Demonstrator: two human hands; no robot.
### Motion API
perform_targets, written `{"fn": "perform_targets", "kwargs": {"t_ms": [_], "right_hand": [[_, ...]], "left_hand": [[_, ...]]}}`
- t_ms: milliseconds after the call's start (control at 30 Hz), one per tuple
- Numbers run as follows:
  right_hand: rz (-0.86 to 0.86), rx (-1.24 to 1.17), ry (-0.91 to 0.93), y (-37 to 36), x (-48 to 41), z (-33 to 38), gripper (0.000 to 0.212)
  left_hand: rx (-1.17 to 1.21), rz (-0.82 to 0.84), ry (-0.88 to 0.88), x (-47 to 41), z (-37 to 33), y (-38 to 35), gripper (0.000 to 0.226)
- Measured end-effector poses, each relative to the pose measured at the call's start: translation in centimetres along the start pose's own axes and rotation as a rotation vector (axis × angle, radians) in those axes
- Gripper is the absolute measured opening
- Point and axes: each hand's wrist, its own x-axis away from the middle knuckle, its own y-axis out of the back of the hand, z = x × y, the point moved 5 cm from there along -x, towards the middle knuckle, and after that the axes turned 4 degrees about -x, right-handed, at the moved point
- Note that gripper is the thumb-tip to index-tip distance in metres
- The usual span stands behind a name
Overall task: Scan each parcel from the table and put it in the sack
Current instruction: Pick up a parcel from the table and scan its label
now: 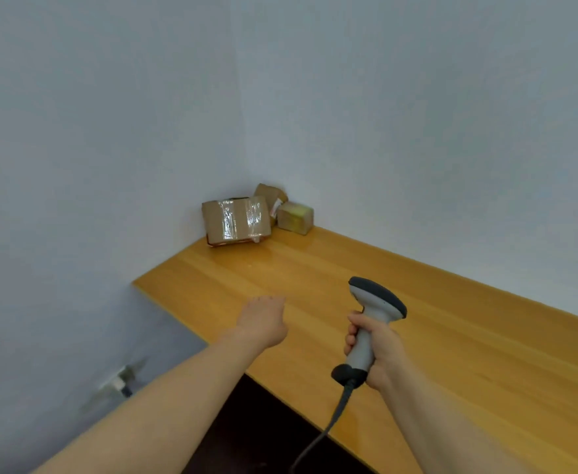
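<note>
Head view, the only one.

- Three parcels are bunched in the far corner of the table (451,336), against the walls. The large taped box (236,217) stands in front, leaning back a little. A small brown box (269,193) is tucked behind it, and a squat cube box (295,217) sits just to its right.
- No sack is in view.
- Left hand (263,319) is stretched over the near table edge toward the parcels and well apart from them. The back of the hand faces the camera and the fingers are foreshortened. It looks loose and holds nothing.
- Right hand (379,354) has its fingers (350,336) wrapped round the grip of the scanner (376,302). The scanner's head points toward the corner, and its cable (328,429) trails down off the near edge.
- A wall socket (120,383) sits low on the left, blurred.

Handling, as a judgement:
- All three look like corrugated card: stiff, light and not fragile to the touch.
- The large box has glossy clear tape over its face, which is likely slick. Better to span the bare card edges, thumb on one side and fingers on the other, than to press on the tape.
- Because it leans, it may tip when touched.
- The two small boxes should lift in a one-hand pinch.
- I cannot tell where the labels sit, so a parcel may need turning before the scan.
</note>
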Motion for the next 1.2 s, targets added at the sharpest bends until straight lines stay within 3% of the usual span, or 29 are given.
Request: {"fn": "perform_targets", "kwargs": {"t_ms": [233, 500, 800, 1000, 1200], "right_hand": [[0.047, 0.088, 0.004, -10.4, -6.4, -1.1, 0.002], [0.105, 0.075, -0.047, -17.5, -15.8, 0.7, 0.005], [0.087, 0.033, -0.106, -23.7, -23.2, 1.5, 0.006], [0.024, -0.03, -0.074, -27.1, -27.9, 0.8, 0.007], [-0.068, -0.006, -0.059, -28.7, -30.4, -0.9, 0.006]], "left_hand": [[0.01, -0.031, 0.11, -7.2, 11.1, 3.2, 0.054], [0.046, -0.07, 0.195, -15.9, 16.7, 5.9, 0.048], [0.056, -0.152, 0.137, -26.6, 21.8, 10.5, 0.038], [0.124, -0.226, 0.05, -36.8, 25.3, 12.8, 0.075], [-0.093, -0.067, 0.024, -42.6, 28.0, 11.3, 0.108]]}}
